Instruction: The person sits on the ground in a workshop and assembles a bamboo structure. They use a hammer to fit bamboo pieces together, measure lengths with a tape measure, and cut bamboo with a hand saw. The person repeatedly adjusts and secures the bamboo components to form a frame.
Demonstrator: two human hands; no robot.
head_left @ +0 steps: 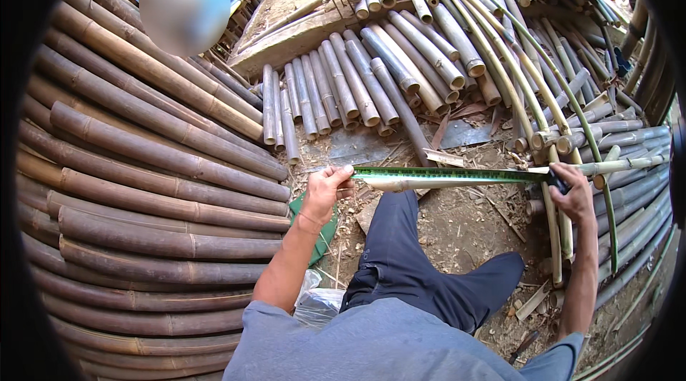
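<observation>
A green tape measure (450,174) is drawn out straight across the space before me. My left hand (324,194) pinches its free end between thumb and fingers. At the other end, my right hand (574,197) is closed round the dark case (558,182). Just under the blade and roughly along it lies a pale bamboo pole (421,184), its tapered, cut end close to my left hand. Beyond my right hand a pole continues to the right over other bamboo. Whether my fingers also touch the pole cannot be made out.
Long brown bamboo poles (171,244) are stacked on my left. Short cut lengths (343,77) lie ahead by a concrete ledge (286,42). More bamboo (636,159) is piled at right. Shavings and splinters litter the dirt floor (457,231). A dark-handled tool (525,345) lies lower right.
</observation>
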